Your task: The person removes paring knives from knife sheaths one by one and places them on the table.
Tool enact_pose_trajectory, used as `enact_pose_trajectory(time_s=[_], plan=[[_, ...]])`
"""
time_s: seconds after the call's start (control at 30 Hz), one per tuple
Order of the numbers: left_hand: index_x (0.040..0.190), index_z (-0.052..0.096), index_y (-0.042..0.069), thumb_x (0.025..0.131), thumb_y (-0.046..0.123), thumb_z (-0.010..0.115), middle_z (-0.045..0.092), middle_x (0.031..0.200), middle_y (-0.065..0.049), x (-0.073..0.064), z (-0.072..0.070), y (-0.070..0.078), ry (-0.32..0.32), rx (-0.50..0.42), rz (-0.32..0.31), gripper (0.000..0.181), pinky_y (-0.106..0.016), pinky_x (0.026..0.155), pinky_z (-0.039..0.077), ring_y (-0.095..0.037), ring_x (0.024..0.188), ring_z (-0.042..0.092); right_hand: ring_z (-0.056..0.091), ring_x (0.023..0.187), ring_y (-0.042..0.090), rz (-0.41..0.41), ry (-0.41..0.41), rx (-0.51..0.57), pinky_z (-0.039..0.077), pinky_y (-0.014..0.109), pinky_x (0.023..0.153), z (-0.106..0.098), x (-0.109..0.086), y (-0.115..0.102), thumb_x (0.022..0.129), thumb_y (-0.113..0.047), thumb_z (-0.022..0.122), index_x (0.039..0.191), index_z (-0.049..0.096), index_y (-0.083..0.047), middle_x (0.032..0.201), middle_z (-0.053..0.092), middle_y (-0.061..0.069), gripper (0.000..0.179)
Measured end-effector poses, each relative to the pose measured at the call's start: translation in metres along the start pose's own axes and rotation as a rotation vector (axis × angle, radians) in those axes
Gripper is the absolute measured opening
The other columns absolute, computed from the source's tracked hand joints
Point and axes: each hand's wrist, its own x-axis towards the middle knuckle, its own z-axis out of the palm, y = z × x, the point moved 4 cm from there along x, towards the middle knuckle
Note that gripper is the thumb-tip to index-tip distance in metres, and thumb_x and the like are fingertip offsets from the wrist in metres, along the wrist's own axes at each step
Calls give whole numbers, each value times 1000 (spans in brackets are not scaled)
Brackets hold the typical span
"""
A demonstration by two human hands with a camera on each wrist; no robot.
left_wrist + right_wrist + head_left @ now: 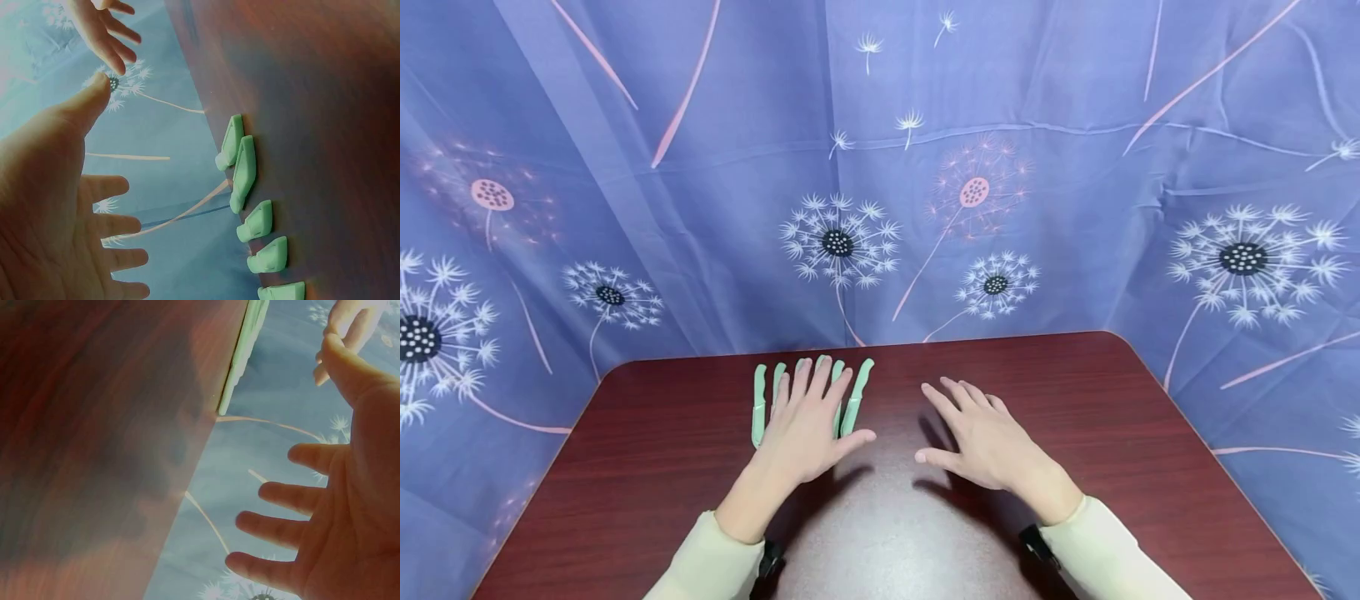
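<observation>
A row of several pale green things, which look like small sheathed knives, lies near the table's back edge. At the row's left end is one knife (759, 404), and at its right end another knife (857, 398) lies slanted. My left hand (801, 437) hovers palm down over the row, hiding part of the middle ones. In the left wrist view a gap shows between that hand and the green knives (245, 172). To the right, my right hand (988, 442) is held above the bare tabletop, fingers spread, touching nothing. The row (240, 362) appears edge-on in the right wrist view.
The dark red wooden table (1150, 467) has rounded back corners and a glare patch at the front. Behind and beside it hangs a blue curtain (737, 233) with dandelion prints. A dark band (1039, 546) sits at the right wrist, below the pale sleeve (1105, 550).
</observation>
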Motion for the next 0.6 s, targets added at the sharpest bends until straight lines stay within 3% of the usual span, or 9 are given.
enact_pose_trajectory(time_s=[0.13, 0.4, 0.6], plan=[[163, 43, 15, 91, 76, 64, 37, 166, -20, 7, 0, 0, -1, 2, 1, 97, -70, 121, 24, -49, 154, 29, 45, 146, 42, 0, -21, 14, 42, 66, 109, 0, 4, -2, 92, -74, 65, 167, 35, -15, 165, 40, 19, 99], [163, 42, 14, 96, 72, 62, 37, 166, -20, 20, -1, 3, -48, -15, -11, 91, -67, 122, 26, -47, 154, 30, 51, 140, 43, 11, -6, 11, 44, 67, 107, 0, 10, -7, 93, -70, 69, 164, 41, -14, 157, 49, 20, 95], [157, 49, 8, 97, 63, 69, 47, 158, -22, 30, 0, 5, -1, -4, 14, 84, -64, 116, 37, -48, 144, 44, 56, 133, 42, 21, 19, -8, 47, 65, 105, 2, 14, -9, 93, -68, 69, 159, 48, -10, 148, 56, 18, 90]])
